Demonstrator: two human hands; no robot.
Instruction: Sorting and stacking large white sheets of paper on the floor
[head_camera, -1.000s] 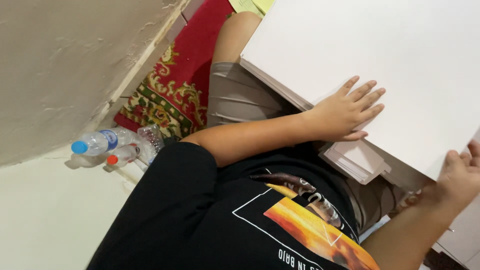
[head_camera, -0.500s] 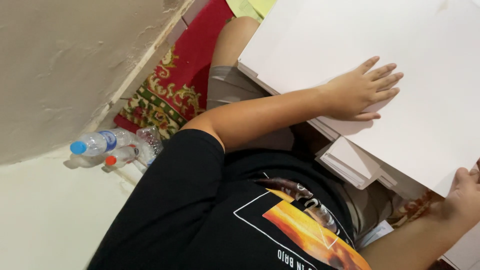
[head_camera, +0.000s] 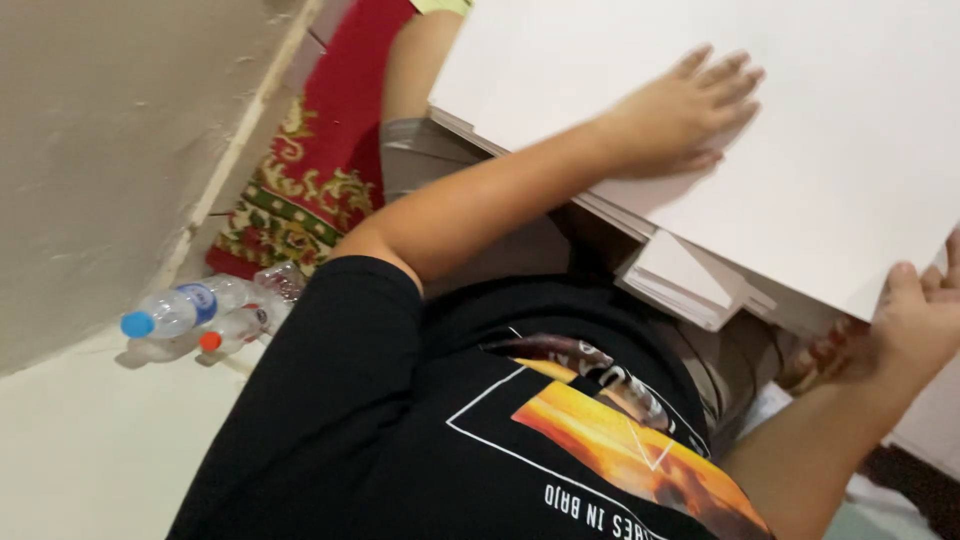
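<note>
Large, stiff white board (head_camera: 840, 150), probably light: left hand (head_camera: 685, 115) spread flat on top, right hand (head_camera: 915, 325) pinching its edge.

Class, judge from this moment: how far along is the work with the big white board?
Done: the white board already lies across the person's lap, over smaller white panels. In hand: the left hand presses flat on it; the right hand grips its edge. Left: neither hand has let go, and the smaller panels lie untouched.
</note>
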